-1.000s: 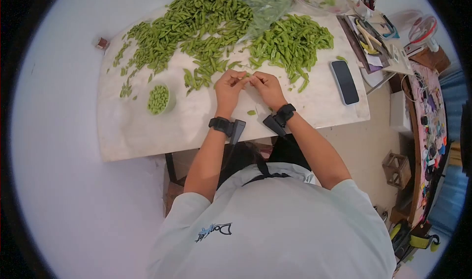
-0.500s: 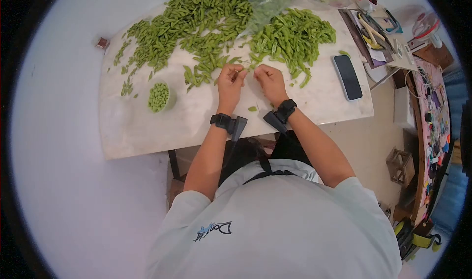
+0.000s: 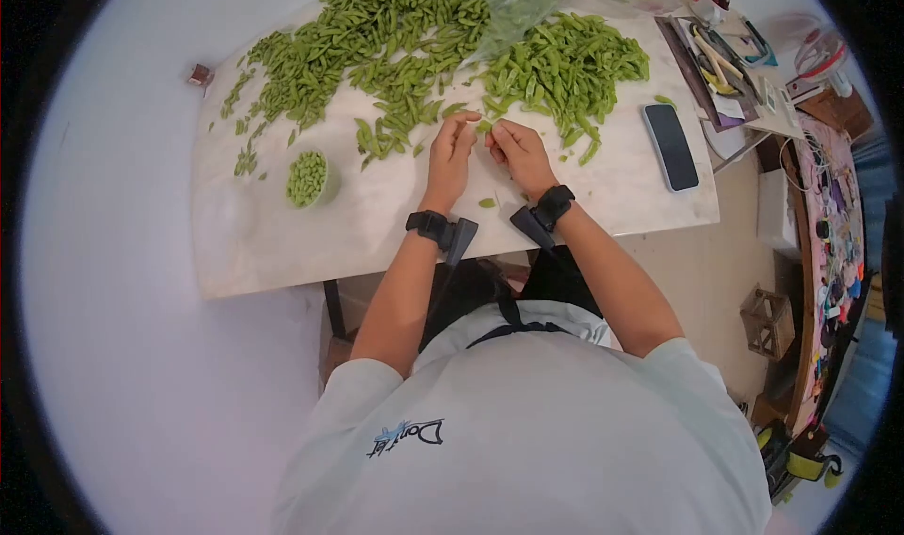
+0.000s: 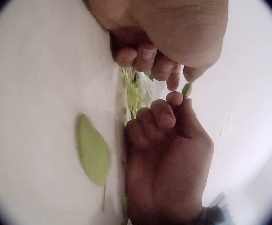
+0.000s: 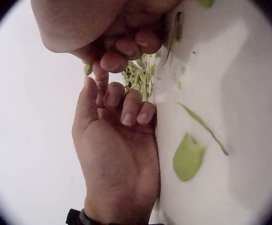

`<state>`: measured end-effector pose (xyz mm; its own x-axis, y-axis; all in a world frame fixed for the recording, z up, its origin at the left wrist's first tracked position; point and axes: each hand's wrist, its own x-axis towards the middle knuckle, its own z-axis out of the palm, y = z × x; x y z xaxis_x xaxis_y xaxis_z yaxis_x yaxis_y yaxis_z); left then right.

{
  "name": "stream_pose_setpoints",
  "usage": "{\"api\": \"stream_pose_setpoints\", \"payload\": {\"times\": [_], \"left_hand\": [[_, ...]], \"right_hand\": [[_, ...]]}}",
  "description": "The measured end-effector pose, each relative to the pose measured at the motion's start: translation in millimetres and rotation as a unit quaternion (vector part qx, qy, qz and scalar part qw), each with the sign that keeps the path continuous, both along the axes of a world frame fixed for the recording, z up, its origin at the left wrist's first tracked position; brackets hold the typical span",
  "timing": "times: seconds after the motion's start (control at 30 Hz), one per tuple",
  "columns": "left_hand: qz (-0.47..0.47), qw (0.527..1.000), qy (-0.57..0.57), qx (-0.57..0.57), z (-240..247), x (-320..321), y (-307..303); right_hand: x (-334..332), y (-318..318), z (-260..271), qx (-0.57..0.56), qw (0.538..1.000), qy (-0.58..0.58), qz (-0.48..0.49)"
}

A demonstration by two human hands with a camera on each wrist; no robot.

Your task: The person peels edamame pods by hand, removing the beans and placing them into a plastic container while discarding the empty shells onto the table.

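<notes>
Both hands are close together over the table, in front of the heaps of green soybean pods. My right hand (image 3: 524,158) pinches a small green soybean pod (image 4: 187,90) between thumb and forefinger. My left hand (image 3: 449,163) faces it with loosely bent fingers and a raised thumb. In the right wrist view, the left thumb (image 5: 90,86) is right below the pod's end. A flat green leaf-like piece (image 5: 188,158) and a thin stem (image 5: 205,125) lie on the tabletop beneath the hands.
A tub of shelled green beans (image 3: 307,179) stands at left. Behind are a large heap of pods (image 3: 377,26), a second heap (image 3: 574,73) and a clear plastic bag (image 3: 523,8). At right lie a phone (image 3: 670,147) and a tray of tools (image 3: 720,69).
One second ago the fingertips met around a green piece; half a second ago the hands had drawn apart, the left one curled. Now the left fingers are straighter, near the right hand.
</notes>
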<state>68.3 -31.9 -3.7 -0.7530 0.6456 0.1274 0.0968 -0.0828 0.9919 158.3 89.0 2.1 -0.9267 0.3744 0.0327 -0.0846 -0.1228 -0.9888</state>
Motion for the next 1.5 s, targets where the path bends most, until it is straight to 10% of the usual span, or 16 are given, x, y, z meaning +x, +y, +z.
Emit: {"api": "stream_pose_setpoints", "payload": {"times": [1.5], "left_hand": [[0.006,0.999,0.014,-0.031,3.2,-4.1,-5.4]], "right_hand": [[-1.5,1.9,-6.3,0.014,0.999,-0.002,0.041]]}}
